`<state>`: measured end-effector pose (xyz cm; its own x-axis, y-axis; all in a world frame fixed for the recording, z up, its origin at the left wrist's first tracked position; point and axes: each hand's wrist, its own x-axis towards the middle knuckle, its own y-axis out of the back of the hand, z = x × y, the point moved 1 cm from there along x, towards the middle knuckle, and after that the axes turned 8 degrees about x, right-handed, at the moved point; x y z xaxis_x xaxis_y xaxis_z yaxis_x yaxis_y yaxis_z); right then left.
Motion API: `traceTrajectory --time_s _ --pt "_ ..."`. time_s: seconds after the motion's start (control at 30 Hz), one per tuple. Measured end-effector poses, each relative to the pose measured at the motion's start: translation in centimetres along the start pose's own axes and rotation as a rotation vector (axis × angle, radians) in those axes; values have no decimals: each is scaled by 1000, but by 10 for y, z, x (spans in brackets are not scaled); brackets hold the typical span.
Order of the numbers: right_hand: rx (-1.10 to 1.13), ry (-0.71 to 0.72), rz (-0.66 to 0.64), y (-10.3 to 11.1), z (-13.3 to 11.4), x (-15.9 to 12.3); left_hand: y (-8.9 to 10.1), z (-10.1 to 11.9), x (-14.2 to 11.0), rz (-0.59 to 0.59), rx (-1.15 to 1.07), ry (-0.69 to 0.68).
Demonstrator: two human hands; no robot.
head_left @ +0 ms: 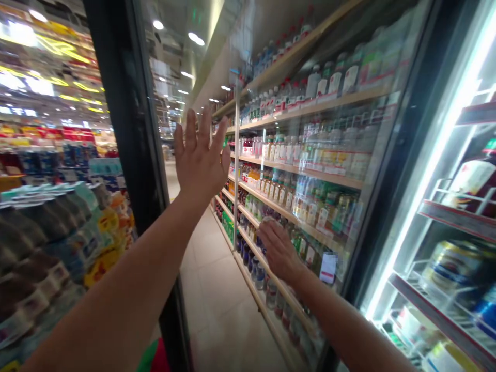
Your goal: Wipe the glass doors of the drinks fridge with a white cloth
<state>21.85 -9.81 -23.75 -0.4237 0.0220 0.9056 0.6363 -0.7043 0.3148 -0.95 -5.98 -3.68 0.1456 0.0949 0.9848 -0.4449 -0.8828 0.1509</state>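
A glass door [209, 310] with a black frame stands open in front of me. My left hand [203, 157] is raised with its fingers spread, its palm toward the glass and apparently resting on it. Lower and to the right, my right hand [281, 248] has its fingers together against the glass. A small pale cloth [267, 220] shows at those fingertips; most of it is hidden under the hand. To the right of this hand, a small white label [328, 267] is on the glass.
Through or in the glass, long shelves [302, 108] of bottled drinks appear. At right is a lit cooler with wire-fronted shelves [461, 217] holding cans [451, 263] and bottles. Stacked drink packs [50, 222] stand at left, beyond the black door frame [124, 113].
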Motion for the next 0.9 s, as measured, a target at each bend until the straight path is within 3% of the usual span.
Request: traceTrajectory --time_s 0.07,0.17,0.23,0.3,0.4,0.47,0.53,0.63,0.7,0.83,0.9 --pt "-31 -20 55 10 13 12 2 0 -1 0 26 -12" --pt "-160 -190 367 34 44 34 7 2 -2 -12 22 -12" --pt "-229 -266 486 37 46 34 11 4 -3 -16 -8 -6" --pt "-236 -292 470 26 30 19 14 6 -3 -10 -18 -6" --pt "-173 -248 291 5 1 -3 16 7 -4 -11 -6 -6" --pt "-153 -238 232 5 1 -2 16 7 -4 -20 -6 -7" --pt "-171 -296 318 19 19 14 17 7 -4 -33 -3 -6" --pt "-213 -480 561 39 46 31 19 7 -4 -47 -6 -7" --pt "-234 -576 638 37 43 23 20 7 -4 -42 -29 -5" --pt "-236 -551 471 6 7 -16 19 6 -5 -27 -72 -10" --pt "-224 -497 398 2 4 -20 17 5 -4 -40 -88 2"
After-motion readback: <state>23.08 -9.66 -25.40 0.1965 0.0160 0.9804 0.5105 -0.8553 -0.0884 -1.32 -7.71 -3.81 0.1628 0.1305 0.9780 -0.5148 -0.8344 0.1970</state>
